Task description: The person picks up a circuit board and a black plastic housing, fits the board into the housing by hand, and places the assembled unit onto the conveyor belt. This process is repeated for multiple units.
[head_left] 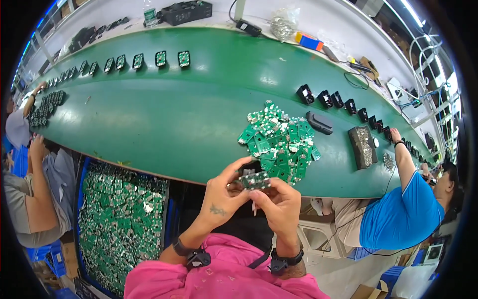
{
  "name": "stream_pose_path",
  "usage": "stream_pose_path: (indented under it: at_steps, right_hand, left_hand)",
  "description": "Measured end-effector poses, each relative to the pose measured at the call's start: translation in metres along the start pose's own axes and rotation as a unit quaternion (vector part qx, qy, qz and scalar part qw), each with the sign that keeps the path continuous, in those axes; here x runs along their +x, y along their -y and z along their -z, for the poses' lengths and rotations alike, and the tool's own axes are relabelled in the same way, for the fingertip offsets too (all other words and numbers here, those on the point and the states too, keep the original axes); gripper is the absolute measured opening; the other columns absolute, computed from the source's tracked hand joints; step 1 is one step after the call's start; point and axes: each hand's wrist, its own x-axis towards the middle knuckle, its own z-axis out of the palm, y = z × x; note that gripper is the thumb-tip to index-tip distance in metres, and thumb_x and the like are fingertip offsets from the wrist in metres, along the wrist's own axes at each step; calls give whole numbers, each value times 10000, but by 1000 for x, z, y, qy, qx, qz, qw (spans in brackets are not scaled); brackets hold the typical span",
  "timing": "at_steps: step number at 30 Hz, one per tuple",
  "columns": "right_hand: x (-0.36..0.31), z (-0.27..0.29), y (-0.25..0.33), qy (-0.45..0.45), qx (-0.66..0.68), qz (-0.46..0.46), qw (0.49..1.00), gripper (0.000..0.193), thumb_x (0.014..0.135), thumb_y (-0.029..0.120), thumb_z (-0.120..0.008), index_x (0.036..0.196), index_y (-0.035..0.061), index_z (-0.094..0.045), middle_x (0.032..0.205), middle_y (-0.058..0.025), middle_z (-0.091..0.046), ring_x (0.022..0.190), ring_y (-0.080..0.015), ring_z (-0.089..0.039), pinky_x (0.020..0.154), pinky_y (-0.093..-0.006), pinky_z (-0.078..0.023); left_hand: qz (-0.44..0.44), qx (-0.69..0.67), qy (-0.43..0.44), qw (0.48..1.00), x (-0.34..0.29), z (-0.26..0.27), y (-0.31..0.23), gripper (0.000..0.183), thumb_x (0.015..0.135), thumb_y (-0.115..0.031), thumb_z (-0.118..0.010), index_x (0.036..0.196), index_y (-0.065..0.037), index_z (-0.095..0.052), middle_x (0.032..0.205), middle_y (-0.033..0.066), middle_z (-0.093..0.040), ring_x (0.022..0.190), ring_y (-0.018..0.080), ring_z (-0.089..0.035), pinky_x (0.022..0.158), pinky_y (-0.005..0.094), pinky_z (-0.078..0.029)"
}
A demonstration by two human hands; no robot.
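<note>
Left hand (pixel 220 193) and right hand (pixel 278 203), fingers curled, grip a circuit board (pixel 255 181). Just beyond them lies a board pile (pixel 284 142).

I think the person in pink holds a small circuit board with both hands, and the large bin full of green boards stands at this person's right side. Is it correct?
Not quite: the head view shows the large bin full of green boards at the person's left side. The left hand and right hand do hold a small circuit board.
</note>
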Motion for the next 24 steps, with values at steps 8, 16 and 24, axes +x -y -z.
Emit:
stream_pose_path:
  at_steps: [8, 16, 24]
  right_hand:
    - [6, 30, 15, 40, -55, -53, 996, 206, 970, 115, -621, 804, -5, -630, 652, 3, -560, 514, -48, -478, 462, -216, -335]
    - [4, 19, 30, 154, -226, 26, 961, 145, 930, 80, -639, 827, -21, -624, 649, -72, -561, 527, -133, -491, 500, -295, -378]
    - [4, 6, 26, 37, -290, 113, 949, 221, 935, 146, -690, 819, -35, -639, 615, 3, -552, 539, -44, -438, 488, -231, -333]
  left_hand:
    - [-42, 49, 20, 998, 0, -5, -14, 567, 859, 54, -655, 1397, -33, -497, 1175, 91, -636, 983, 95, -619, 836, 246, -520]
    - [-197, 113, -6, 974, -2, -7, 1, 589, 833, 72, -612, 1391, -99, -526, 1183, 144, -631, 766, 158, -634, 668, 279, -516]
    - [-205, 198, -19, 958, -13, -8, -16, 548, 888, 77, -461, 1422, -41, -489, 1224, 101, -595, 917, 141, -640, 754, 263, -534]
